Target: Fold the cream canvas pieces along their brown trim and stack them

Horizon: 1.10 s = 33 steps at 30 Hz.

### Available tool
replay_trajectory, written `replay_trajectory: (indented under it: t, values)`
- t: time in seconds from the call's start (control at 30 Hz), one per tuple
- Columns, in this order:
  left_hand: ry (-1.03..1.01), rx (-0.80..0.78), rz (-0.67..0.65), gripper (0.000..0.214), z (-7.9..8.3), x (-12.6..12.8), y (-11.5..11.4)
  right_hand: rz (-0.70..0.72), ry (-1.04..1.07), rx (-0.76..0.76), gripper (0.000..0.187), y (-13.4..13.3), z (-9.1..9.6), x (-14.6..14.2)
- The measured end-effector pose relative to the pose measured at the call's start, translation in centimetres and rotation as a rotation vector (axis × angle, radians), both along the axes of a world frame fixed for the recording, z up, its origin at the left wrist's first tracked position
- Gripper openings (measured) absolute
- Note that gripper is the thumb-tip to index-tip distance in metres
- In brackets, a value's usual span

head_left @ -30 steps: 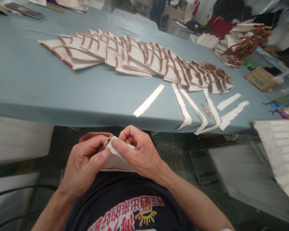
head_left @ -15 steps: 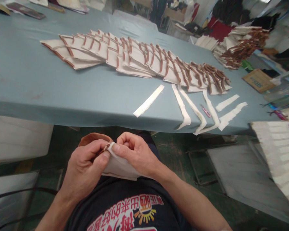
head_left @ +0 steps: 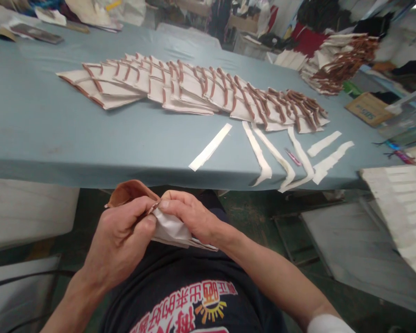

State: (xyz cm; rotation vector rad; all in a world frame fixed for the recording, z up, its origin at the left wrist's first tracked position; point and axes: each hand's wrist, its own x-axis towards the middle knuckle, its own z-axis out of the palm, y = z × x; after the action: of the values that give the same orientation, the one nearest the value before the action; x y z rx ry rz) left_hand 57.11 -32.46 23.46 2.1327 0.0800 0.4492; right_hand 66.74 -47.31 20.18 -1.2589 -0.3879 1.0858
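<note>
In front of my body I hold a white fabric piece with brown trim, its brown part curling up behind my fingers. My left hand pinches the brown edge between thumb and forefinger. My right hand grips the same edge right beside it, thumb on top, and the white cloth hangs below both hands. The exact fold between the fingertips is hidden. Across the table lies a long overlapping row of similar white pieces with brown edging.
Several white strips and a small pink-handled tool lie near the front edge of the blue-covered table. A tall stack of pieces and a cardboard box are at the right. A dark flat object lies far left.
Both hands still pinch the fabric piece. Its brown part has risen and opened out behind my left hand, and the white cloth has bunched and shifted right. The view has tilted slightly.
</note>
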Motion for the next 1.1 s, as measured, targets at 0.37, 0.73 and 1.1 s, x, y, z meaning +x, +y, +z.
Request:
replay_trajectory:
  t: [0.37, 0.73, 1.1]
  values:
    - [0.113, -0.112, -0.179, 0.03, 0.7, -0.9, 0.9, 0.136, -0.981, 0.208, 0.027, -1.6, 2.8, 3.4]
    - [0.238, -0.18, 0.006, 0.017, 0.6, -1.0, 1.2, 0.427, -1.335, 0.051, 0.024, -0.8, 4.5, 6.2]
    - [0.077, -0.431, -0.048, 0.007, -2.6, -0.7, 2.3, 0.352, -0.815, 0.043, 0.017, 0.3, 4.5, 4.7]
